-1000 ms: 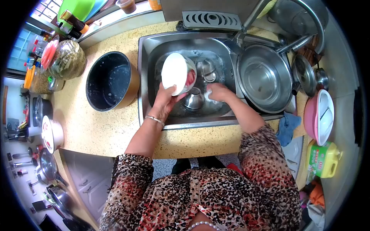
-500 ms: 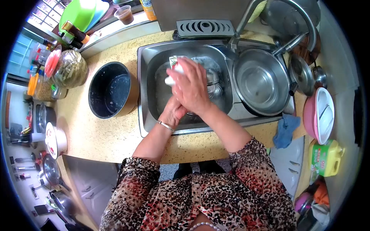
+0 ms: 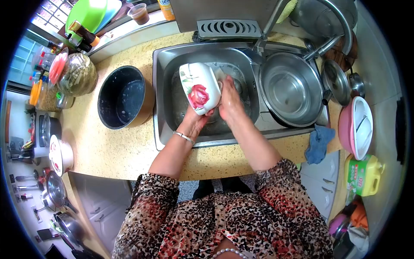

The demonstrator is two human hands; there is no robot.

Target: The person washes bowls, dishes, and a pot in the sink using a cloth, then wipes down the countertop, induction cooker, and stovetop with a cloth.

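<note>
Hidden: sink contents behind bowl; right hand palm. Cut off: cup at 12 o'clock.

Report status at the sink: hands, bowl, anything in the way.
Left hand grips white rose-printed ceramic bowl over steel sink. Right hand pressed against bowl's side. Nothing blocking.

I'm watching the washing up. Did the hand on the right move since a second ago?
Yes. The right hand was low in the sink, near its front edge; now it is higher and further left, pressed against the rose bowl.
</note>
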